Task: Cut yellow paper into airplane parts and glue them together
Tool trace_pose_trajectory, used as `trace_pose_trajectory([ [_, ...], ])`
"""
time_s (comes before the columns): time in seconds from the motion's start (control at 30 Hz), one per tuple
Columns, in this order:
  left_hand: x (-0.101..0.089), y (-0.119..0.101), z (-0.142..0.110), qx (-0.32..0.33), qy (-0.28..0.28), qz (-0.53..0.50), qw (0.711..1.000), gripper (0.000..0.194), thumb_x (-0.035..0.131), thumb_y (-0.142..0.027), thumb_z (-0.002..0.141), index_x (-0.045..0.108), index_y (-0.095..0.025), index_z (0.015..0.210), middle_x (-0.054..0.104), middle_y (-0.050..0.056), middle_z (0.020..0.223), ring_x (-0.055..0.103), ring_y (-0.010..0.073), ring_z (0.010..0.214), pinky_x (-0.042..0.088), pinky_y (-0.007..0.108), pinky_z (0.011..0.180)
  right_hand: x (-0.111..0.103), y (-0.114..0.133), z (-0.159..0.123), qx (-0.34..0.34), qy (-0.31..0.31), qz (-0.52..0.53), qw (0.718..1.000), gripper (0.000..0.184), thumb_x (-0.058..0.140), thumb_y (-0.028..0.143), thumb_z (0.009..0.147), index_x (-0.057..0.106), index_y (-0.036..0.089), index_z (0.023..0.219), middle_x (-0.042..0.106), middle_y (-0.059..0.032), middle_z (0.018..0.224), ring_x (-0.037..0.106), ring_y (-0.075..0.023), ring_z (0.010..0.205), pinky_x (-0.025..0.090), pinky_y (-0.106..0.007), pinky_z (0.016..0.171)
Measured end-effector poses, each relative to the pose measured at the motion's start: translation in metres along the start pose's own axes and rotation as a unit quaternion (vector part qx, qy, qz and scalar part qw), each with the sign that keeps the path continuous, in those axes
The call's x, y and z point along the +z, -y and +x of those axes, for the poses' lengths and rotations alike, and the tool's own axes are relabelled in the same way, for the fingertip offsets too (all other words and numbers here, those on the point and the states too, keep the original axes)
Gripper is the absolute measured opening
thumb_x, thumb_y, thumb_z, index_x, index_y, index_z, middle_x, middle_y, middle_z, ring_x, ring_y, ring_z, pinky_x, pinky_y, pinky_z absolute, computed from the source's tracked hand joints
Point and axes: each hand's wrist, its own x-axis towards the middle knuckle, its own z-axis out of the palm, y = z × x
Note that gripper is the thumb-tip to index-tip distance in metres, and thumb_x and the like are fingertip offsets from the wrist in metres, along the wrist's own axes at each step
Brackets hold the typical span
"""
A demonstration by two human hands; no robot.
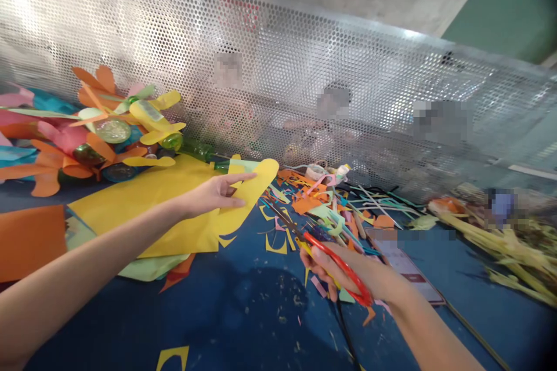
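My left hand (215,192) reaches over a yellow paper shape with a rounded end (264,171). Its index finger and thumb are spread apart on top of the paper; no grip on it shows. Under and beside this shape lies a larger yellow paper sheet (174,232). My right hand (324,266) is closed around red-and-yellow-handled scissors (343,269), their blades pointing up and left towards the yellow paper. Curved yellow offcuts (277,244) lie close to the blades on the blue table.
Plastic bottles with paper petals (113,130) are piled at the left. Coloured paper scraps (308,200) and a tape roll (316,172) lie ahead. A phone-like screen (413,275) sits right, near dry husk-like strips (487,246). A perforated metal panel (278,69) borders the table, people behind it.
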Motion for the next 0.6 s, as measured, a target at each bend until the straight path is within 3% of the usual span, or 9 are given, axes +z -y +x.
trace_pose_trajectory([
  [0.2, 0.010, -0.009, -0.003, -0.015, 0.067, 0.000, 0.998, 0.069, 0.064, -0.017, 0.074, 0.032, -0.027, 0.135, 0.067, 0.003, 0.095, 0.063, 0.0186, 0.080, 0.049, 0.029, 0.067, 0.013, 0.023, 0.003, 0.045, 0.055, -0.089, 0.994, 0.038, 0.035, 0.054, 0.086, 0.055, 0.021, 0.089, 0.050, -0.0012, 0.067, 0.048, -0.0113, 0.047, 0.044, -0.025, 0.043],
  [0.3, 0.016, -0.010, -0.003, -0.007, 0.097, -0.012, 0.995, 0.069, 0.063, -0.015, 0.075, 0.032, -0.027, 0.136, 0.064, 0.005, 0.106, 0.062, 0.0204, 0.089, 0.049, 0.031, 0.073, 0.019, 0.033, 0.003, 0.060, 0.073, -0.128, 0.987, 0.041, 0.030, 0.054, 0.087, 0.052, 0.020, 0.093, 0.053, -0.0037, 0.078, 0.049, -0.0113, 0.052, 0.046, -0.026, 0.050],
  [0.6, 0.018, -0.008, -0.004, -0.006, 0.122, -0.019, 0.992, 0.068, 0.063, -0.015, 0.076, 0.031, -0.026, 0.136, 0.058, 0.007, 0.118, 0.058, 0.0236, 0.103, 0.048, 0.037, 0.082, 0.027, 0.047, 0.004, -0.006, 0.073, -0.222, 0.972, 0.033, 0.024, 0.042, 0.091, 0.048, 0.019, 0.090, 0.055, -0.0049, 0.082, 0.051, -0.0127, 0.057, 0.048, -0.027, 0.055],
])
